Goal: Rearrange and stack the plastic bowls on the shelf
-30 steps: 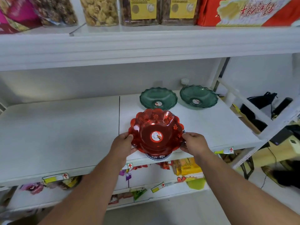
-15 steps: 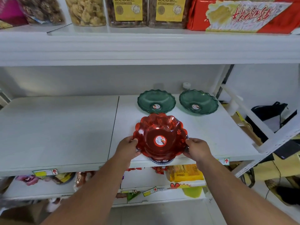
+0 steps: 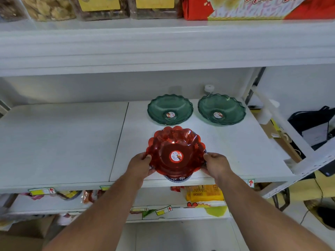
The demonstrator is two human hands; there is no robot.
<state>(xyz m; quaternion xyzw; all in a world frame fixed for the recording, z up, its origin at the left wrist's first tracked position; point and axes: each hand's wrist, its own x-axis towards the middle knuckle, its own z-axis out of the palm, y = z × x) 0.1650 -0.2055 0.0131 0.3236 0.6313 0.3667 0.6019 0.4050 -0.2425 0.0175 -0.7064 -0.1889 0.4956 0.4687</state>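
A red scalloped plastic bowl [image 3: 176, 151] with a round sticker in its middle sits on top of a dark blue bowl [image 3: 178, 178], of which only the lower rim shows. The stack is at the front edge of the white shelf [image 3: 63, 142]. My left hand [image 3: 140, 164] grips the stack's left rim and my right hand [image 3: 215, 164] grips its right rim. Two green scalloped bowls stand apart at the back of the shelf: one [image 3: 170, 109] straight behind the red bowl, the other [image 3: 221, 109] further right.
An upper shelf [image 3: 163, 46] with jars of snacks and a red box hangs overhead. Below are packaged goods [image 3: 204, 193] and price tags. A white roll [image 3: 209, 88] stands behind the right green bowl. Angled shelf brackets and dark bags lie to the right.
The stack of bowls, held in both hands, has shifted slightly further onto the shelf from its front edge. The green bowls have not moved.
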